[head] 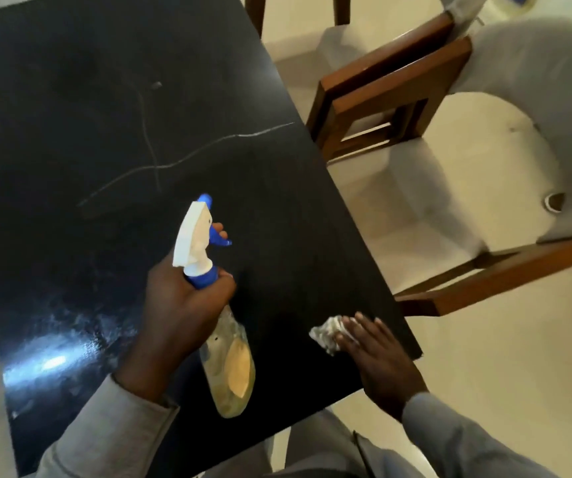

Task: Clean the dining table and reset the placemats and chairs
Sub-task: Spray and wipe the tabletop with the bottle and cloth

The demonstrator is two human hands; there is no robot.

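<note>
A black dining table (88, 115) with thin white veins fills the left and middle of the view. My left hand (181, 305) grips a spray bottle (231, 363) by its neck, one finger on the blue trigger; its white and blue head (195, 236) points away over the table. The bottle holds pale yellowish liquid. My right hand (377, 353) lies flat, fingers spread, pressing a crumpled white cloth (324, 334) onto the table near its right front corner.
A wooden chair (412, 84) with a pale cushioned seat (433, 201) stands pulled out to the right of the table. Further chair legs (255, 12) show at the top. A wet shiny patch (53, 357) lies on the table's near left. Cream floor tiles surround everything.
</note>
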